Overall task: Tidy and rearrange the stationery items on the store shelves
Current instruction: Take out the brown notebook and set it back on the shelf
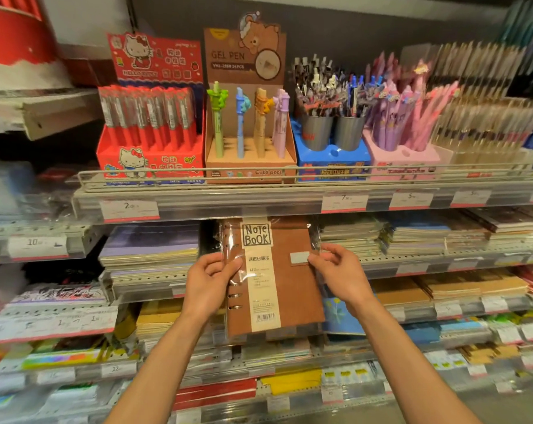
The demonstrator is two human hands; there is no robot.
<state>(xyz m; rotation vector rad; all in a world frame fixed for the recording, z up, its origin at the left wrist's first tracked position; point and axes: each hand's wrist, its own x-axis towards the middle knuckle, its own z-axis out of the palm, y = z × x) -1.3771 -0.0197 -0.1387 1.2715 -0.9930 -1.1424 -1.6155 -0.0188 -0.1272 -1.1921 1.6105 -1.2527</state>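
**Brown notebook held up in front of the shelves, both hands on it**

Brown ring-binder notebook (285, 283) in clear plastic wrap was upright, cover facing the camera, cream "NOTE BOOK" band running down its front. It sat in the air in front of the notebook shelves, top edge just under the upper shelf's price rail (259, 206).

Left hand (208, 286): grip pinched on the left edge by the ring holes, thumb on the front. Right hand (338, 275): grip pinched on the wrap at the right edge, next to the white closure tab.

Around it:
- Above, behind a wire guard (197, 174): red cartoon-cat pen box (150, 134), brown "GEL PEN" display (249, 117) with four animal-topped pens, blue tray with two grey pen cups (332, 133), pink pen tray (403, 139).
- Left of the notebook: stack of flat notebooks with purple covers (150, 249). Right: more flat stacks (350, 234).
- Below: further shelves of wrapped notebooks, yellow pads (158, 319) and a blue floral cover (340, 316) just beside the notebook's lower right corner.

The notebook and both forearms covered the shelf slot directly behind; could not tell what lay there. Frame edges were blurred.
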